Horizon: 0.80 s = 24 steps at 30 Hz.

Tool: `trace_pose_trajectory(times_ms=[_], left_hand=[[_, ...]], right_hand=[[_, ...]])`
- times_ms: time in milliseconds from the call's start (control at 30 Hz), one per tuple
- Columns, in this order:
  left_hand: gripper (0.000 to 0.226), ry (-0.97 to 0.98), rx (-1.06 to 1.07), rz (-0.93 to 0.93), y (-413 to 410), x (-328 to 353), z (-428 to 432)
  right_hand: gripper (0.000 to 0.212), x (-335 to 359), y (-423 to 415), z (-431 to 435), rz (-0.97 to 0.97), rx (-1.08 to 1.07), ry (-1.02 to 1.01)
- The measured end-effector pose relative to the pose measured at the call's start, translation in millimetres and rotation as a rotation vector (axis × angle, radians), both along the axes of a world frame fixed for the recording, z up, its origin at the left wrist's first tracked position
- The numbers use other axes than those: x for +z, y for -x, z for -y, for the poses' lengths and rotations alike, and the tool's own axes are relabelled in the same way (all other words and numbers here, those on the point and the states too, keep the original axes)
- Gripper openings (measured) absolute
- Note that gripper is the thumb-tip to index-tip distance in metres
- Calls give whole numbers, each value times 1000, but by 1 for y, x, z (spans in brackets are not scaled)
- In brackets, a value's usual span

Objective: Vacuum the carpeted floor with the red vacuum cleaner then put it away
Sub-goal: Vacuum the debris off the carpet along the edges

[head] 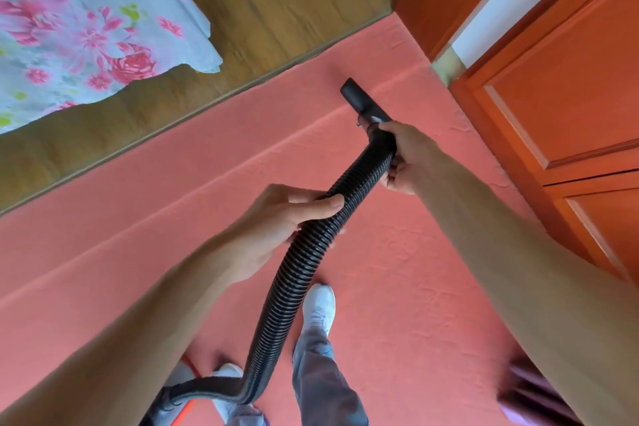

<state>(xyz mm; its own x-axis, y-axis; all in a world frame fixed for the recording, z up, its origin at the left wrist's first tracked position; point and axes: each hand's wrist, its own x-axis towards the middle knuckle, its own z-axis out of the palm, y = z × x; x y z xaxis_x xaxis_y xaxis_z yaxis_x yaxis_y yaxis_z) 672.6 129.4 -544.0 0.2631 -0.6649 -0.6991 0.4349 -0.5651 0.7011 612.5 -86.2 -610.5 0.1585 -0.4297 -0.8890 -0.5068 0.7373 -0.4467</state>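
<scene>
Salmon-pink carpet (397,270), creased in long ridges and small wrinkles, fills most of the view. Along its far edge lies a strip of wood-grain flooring (249,21), overhung by a floral bedsheet (86,31). Along its right edge stand orange-red panelled cabinet doors (570,97). Item one: black corrugated vacuum hose (304,270), rising from the carpet's near edge, between the person's white shoes (320,304), to a black nozzle (358,97). The nozzle's mouth is aimed at the carpet close to the far right corner, where carpet, wood floor and cabinet meet; whether it touches the pile cannot be told. Red vacuum body: almost wholly out of view. Only a dark fitting (169,394) where the hose ends and a length of orange-red cord (189,368) show at the near edge. Right hand (408,159): fingers curled and clamped round the hose's stiff end just behind the nozzle, probably to steer the mouth into the corner. Left hand (276,218): thumb over, fingers under, closed round the hose at mid-length, probably to carry the slack clear of floor and feet. Judgement: vacuuming under way along the cabinet side, putting away not yet begun. Markings: a pale patch on the nozzle beside the right hand may be a label, but nothing on it is legible. No brand or writing can be read anywhere. Blurred purple object (525,387) at the near right corner: unidentified.
</scene>
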Motion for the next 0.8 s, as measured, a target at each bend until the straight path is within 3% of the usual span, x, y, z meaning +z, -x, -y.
trace_pose_trajectory(times_ms=[100, 333, 467, 667, 800], left_hand=[[36, -54, 19, -113, 6, -10, -13], [38, -155, -114, -282, 11, -32, -30], [31, -189, -77, -226, 17, -45, -17], [25, -150, 17, -108, 26, -64, 23], [26, -133, -3, -148, 12, -59, 22]], right_hand=[[23, -15, 9, -11, -80, 51, 46], [42, -59, 35, -53, -190, 24, 28], [42, -74, 31, -40, -202, -25, 75], [51, -88, 12, -2, -54, -160, -4], [35, -78, 23, 0, 161, -333, -209]])
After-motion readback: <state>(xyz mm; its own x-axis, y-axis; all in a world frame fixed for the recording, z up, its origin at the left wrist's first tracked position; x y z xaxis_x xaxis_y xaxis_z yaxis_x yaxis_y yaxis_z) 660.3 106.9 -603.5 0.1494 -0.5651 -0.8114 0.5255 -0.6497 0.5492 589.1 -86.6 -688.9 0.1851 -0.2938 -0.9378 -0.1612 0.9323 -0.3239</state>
